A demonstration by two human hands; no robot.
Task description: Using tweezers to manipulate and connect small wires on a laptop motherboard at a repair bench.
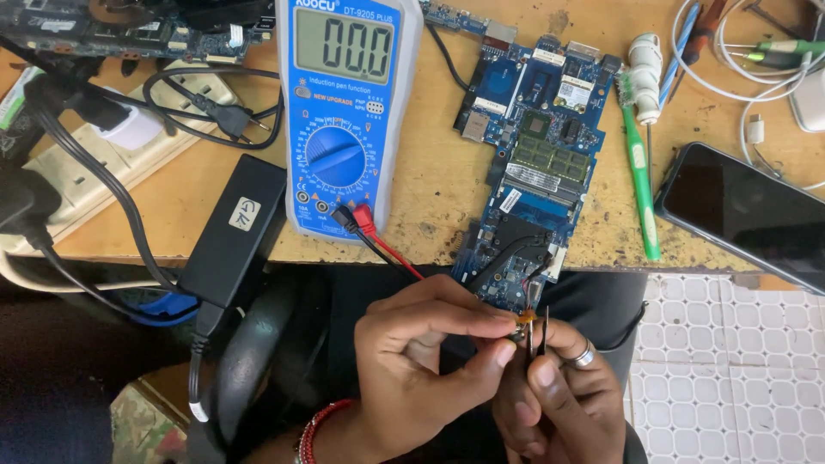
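Your left hand (412, 361) pinches a small amber piece (522, 319) in a closed grip, just below the near edge of the blue circuit board (537, 163). Your right hand (559, 391) clamps thin dark tweezers (537, 331), their long axis upright, tips pointing toward the board. The board's long axis runs away from you across the table (438, 172), right of the blue multimeter (348, 112).
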